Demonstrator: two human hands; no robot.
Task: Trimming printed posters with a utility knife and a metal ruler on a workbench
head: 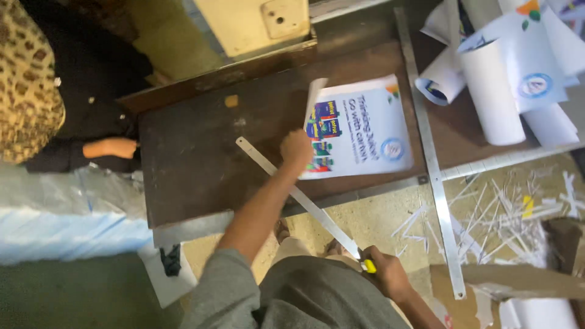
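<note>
My left hand (297, 148) rests closed on the left edge of a white printed poster (365, 131) that lies on a dark wooden board (201, 158); the poster's upper left corner curls up. My right hand (385, 272), low near my lap, grips a yellow-handled cutter (368, 265) together with the near end of a long steel ruler (292, 192). The ruler runs diagonally up and left across the board's front edge, passing under my left forearm.
A long metal straightedge (429, 152) lies along the board's right side. Rolled white posters (499, 85) are piled at top right. Paper strips (506, 213) litter the floor. Another person's hand (116, 147) and leopard-print clothing (24, 79) are at left, above blue plastic sheeting (67, 213).
</note>
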